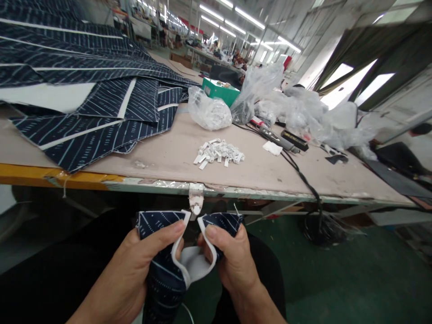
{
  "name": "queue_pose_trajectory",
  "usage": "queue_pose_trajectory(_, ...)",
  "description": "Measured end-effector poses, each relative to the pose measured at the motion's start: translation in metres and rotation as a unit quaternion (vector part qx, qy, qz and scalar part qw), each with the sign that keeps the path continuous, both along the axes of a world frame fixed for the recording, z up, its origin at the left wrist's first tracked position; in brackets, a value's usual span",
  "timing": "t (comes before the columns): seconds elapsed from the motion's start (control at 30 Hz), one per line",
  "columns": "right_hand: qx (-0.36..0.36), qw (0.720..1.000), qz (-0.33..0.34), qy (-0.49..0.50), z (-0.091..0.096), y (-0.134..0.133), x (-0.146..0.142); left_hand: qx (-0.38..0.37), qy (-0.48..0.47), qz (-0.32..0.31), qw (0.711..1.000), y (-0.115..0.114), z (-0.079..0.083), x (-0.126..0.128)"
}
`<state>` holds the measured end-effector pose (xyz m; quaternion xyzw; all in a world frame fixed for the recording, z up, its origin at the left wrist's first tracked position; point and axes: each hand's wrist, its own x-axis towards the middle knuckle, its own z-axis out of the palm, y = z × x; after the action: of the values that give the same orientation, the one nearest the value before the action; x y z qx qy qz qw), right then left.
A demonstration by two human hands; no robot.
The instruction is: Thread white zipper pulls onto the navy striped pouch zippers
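A navy fabric piece (165,274) with pale printed stripes and a white edge hangs between my hands, below the table's front edge. My left hand (135,256) is closed on its left part, thumb pressed along the white edge. Opposite it, my right hand (232,252) pinches the right part near the top corner. Between them the white edge dips in a curve and shows a white inner face. Just beyond the fabric, a small pale fitting (196,198) is fixed at the table edge. My fingers behind the cloth are mostly hidden.
On the table (162,157) lie a pile of small white tags (219,152), stacked navy striped fabric (101,130), a green box (221,91) and clear plastic bags (286,105). A grey handheld tool (278,138) has a black cable (303,177) running over the front edge.
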<state>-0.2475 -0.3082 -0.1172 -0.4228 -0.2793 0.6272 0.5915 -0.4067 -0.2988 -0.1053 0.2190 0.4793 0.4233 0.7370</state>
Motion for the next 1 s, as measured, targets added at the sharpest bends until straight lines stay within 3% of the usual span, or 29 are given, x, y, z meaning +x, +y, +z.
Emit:
queue_pose_trajectory(0.3, -0.017, 0.999, -0.024, 0.021, -0.008, 0.007, 0.001, 0.021, -0.021, -0.012, 0.999, 0.008, 0.002, 0.001)
queue_pose_trajectory(0.8, -0.008, 0.999, 0.015, 0.036, 0.0, 0.013, -0.001, 0.009, 0.002, -0.032, 0.999, 0.013, -0.005, -0.001)
queue_pose_trajectory(1.0, -0.02, 1.0, 0.006, 0.015, 0.0, 0.015, -0.001, 0.01, -0.014, -0.005, 1.0, 0.015, -0.001, 0.003)
